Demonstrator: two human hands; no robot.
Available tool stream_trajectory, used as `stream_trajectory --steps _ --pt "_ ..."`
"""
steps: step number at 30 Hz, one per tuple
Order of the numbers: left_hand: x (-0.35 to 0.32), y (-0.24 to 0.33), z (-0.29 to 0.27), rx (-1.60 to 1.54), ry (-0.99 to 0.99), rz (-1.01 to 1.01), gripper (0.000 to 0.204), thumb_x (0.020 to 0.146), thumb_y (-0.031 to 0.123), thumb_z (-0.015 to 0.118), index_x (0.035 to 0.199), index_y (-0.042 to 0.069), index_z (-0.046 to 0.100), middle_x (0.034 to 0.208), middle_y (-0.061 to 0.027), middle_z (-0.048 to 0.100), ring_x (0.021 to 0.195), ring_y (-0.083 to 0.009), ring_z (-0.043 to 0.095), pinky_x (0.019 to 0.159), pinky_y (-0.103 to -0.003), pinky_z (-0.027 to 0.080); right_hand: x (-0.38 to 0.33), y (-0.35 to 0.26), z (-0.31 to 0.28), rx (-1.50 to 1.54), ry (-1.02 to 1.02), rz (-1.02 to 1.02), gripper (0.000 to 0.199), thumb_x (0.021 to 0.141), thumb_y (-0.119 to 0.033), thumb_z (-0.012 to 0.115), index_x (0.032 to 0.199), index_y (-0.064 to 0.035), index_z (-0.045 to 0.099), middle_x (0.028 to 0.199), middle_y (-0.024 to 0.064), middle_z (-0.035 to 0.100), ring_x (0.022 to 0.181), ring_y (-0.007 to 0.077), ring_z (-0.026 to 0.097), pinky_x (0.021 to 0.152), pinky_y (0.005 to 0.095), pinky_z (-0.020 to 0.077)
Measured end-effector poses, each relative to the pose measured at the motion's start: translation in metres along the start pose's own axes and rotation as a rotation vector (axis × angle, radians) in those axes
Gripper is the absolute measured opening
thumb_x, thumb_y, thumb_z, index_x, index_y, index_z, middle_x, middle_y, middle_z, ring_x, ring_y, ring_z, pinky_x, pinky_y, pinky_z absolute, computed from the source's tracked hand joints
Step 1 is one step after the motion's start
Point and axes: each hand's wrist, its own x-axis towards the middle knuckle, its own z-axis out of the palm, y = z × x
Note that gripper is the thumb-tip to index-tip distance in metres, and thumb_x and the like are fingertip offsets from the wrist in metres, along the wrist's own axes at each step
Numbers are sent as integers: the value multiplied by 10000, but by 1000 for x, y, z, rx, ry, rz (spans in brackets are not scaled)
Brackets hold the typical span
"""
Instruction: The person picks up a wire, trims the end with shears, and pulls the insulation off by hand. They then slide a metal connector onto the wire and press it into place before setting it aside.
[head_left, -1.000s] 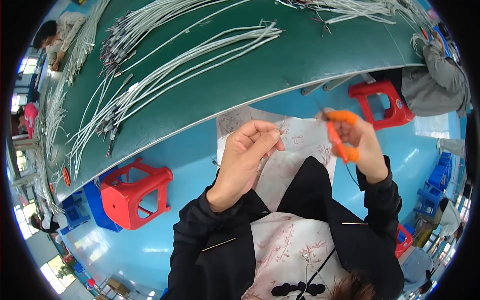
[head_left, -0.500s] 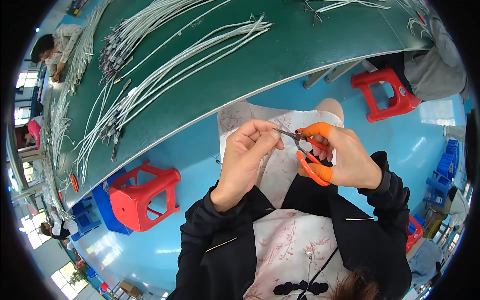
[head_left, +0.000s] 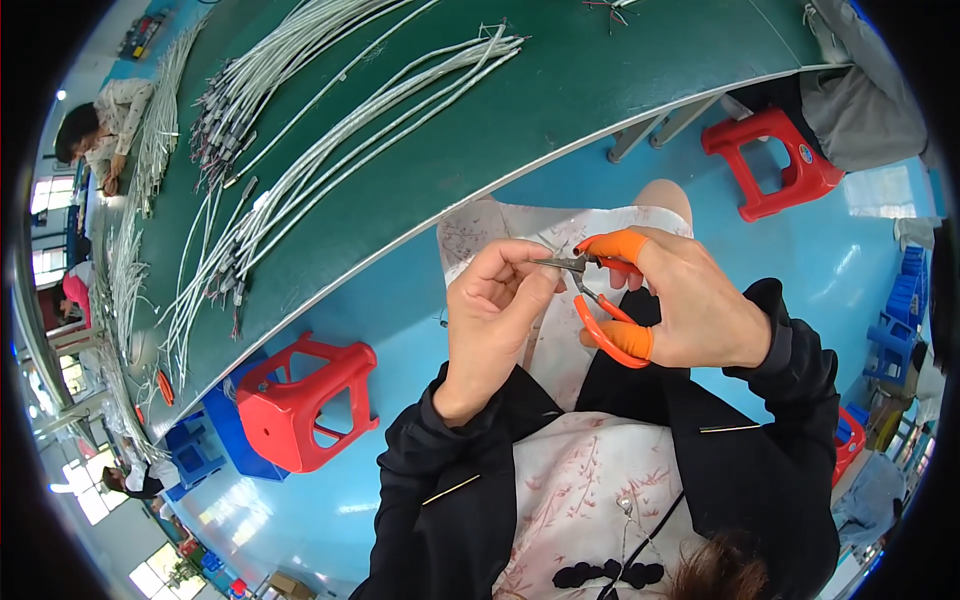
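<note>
My right hand (head_left: pixel 690 300) grips small scissors with orange handles (head_left: pixel 606 300), their metal tips pointing left toward my left hand. My left hand (head_left: pixel 495 305) has its fingers pinched together at the scissor tips; what it pinches is too small to make out. Both hands hover over my lap, above a pale patterned cloth (head_left: pixel 560 340) across my knees. My sleeves are black.
A long green table (head_left: pixel 560 110) curves across the top, covered with bundles of white cables (head_left: pixel 330 130). Red plastic stools stand at left (head_left: pixel 305 400) and upper right (head_left: pixel 775 160) on a blue floor. Another person sits at the right edge (head_left: pixel 860 90); others work at far left (head_left: pixel 100 130).
My right hand brought the scissors in from the right to meet my left hand's pinched fingers. Both hands sank a little lower over my lap.
</note>
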Motion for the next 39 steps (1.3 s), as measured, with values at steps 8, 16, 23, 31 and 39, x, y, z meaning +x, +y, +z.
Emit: stream_trajectory --steps 8,16,23,31,39 --pt "2 -1 2 92 35 45 146 858 -11 562 1004 -14 565 859 -52 615 805 -115 595 754 -244 469 2 0 3 -4 -7 43 465 679 -195 745 1055 8 562 752 119 554 684 235 559 593 326 443" --pt "4 1 4 109 70 38 138 847 0 582 984 -10 576 831 -60 617 772 -132 604 726 -245 461 1 6 4 -61 32 -24 489 681 -208 738 1074 11 546 746 121 534 671 252 543 590 339 433" --pt "6 -3 1 53 56 26 131 856 16 589 985 -8 578 828 -57 612 752 -125 597 681 -229 439 2 9 6 -23 57 -62 503 679 -212 736 1085 10 539 764 127 528 677 256 539 603 347 437" --pt "5 -1 6 35 75 35 127 861 27 593 982 -5 576 817 -43 595 752 -127 596 677 -225 434 2 7 4 -19 30 -32 468 696 -177 723 1091 2 549 723 105 523 647 232 533 575 324 430" --pt "5 -3 2 58 75 55 115 866 36 595 973 -3 578 825 -42 596 753 -127 602 681 -216 435 3 7 3 3 41 -11 398 706 -135 712 1056 5 584 647 69 503 570 182 504 514 285 398"
